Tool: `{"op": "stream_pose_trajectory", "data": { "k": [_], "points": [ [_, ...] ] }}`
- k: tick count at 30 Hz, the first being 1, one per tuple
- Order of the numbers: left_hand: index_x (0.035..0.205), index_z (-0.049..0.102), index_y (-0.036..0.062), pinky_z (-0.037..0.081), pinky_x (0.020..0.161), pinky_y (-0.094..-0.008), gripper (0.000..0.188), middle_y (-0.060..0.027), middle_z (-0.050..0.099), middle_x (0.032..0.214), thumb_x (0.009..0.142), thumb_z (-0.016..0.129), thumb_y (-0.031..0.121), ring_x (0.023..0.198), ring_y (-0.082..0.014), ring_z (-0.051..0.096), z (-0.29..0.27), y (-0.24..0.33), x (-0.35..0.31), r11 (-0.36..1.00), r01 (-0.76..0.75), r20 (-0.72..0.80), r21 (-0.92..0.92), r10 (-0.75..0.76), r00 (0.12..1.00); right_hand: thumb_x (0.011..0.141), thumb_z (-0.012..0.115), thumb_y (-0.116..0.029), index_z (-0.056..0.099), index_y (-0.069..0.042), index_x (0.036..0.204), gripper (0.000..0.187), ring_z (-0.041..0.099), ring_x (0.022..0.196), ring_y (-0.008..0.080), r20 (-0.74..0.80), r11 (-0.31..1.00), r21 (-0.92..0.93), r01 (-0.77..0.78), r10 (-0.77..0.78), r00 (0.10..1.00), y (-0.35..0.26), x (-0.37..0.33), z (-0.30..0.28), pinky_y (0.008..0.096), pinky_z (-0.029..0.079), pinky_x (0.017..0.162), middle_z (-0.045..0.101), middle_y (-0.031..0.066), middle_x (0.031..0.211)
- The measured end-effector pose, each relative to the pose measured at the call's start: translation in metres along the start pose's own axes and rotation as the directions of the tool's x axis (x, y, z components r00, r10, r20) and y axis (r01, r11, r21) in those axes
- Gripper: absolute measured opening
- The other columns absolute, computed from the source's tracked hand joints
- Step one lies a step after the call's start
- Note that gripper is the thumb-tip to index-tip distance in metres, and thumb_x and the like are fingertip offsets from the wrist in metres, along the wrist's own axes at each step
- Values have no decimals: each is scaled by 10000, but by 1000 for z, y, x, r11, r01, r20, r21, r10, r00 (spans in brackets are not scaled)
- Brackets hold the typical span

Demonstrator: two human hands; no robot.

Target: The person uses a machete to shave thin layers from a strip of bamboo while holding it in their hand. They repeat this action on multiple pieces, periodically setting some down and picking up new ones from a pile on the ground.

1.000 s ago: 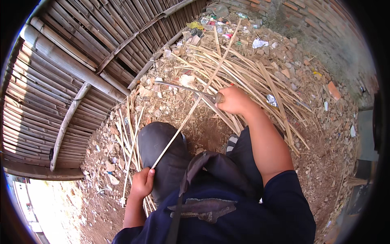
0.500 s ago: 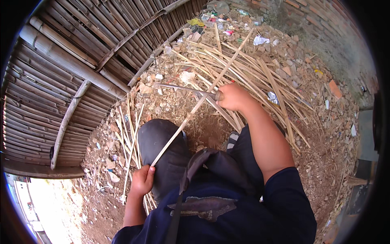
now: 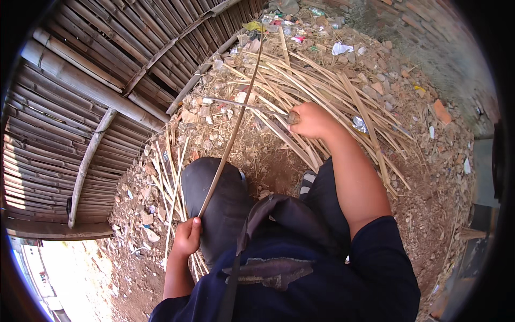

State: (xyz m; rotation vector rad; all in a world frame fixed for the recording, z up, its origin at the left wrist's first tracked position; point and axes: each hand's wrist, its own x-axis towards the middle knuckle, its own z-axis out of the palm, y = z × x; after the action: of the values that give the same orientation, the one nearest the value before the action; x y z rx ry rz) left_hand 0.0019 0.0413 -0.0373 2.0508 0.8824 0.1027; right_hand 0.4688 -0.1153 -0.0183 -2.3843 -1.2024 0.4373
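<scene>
My left hand (image 3: 187,238) grips the near end of a long thin bamboo strip (image 3: 232,134) that runs up and away over my dark-trousered knee (image 3: 214,188). My right hand (image 3: 311,120) is closed on the wooden handle of a long knife (image 3: 244,105). Its blade points left and lies across the strip near the strip's upper part. Behind the right hand lies a heap of split bamboo strips (image 3: 332,91) on the dirt ground.
A woven bamboo fence panel (image 3: 80,107) fills the left side. More loose strips (image 3: 169,177) lie by my left knee. Rubble and bits of litter (image 3: 343,48) are scattered over the earth; a brick wall (image 3: 429,32) stands at the far right.
The strip's far end has swung left and more upright. My right hand with the knife has stayed close to the same spot; my left hand keeps its grip.
</scene>
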Motion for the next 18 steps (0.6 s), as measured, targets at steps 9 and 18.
{"op": "stream_pose_trajectory", "data": {
  "k": [9, 18],
  "points": [
    [756, 596, -1, 439, 564, -340, 542, -56, 570, 619, 1113, 481, 391, 579, -145, 527, 1, -9, -3, 999, 39, 2, 3, -39, 999, 827, 778, -317, 743, -113, 1029, 290, 704, 955, 377, 216, 970, -120, 211, -182, 959, -60, -28, 1, 486, 557, 817, 728, 164, 945],
    [756, 594, 2, 450, 566, -357, 537, -74, 572, 601, 1112, 477, 387, 561, -176, 544, -2, 0, -1, 999, 32, -1, 38, -32, 999, 830, 782, -317, 741, -99, 1014, 288, 704, 950, 367, 28, 997, -72, -18, 20, 999, -23, -2, 6, 485, 555, 816, 733, 157, 965]
  ]
}}
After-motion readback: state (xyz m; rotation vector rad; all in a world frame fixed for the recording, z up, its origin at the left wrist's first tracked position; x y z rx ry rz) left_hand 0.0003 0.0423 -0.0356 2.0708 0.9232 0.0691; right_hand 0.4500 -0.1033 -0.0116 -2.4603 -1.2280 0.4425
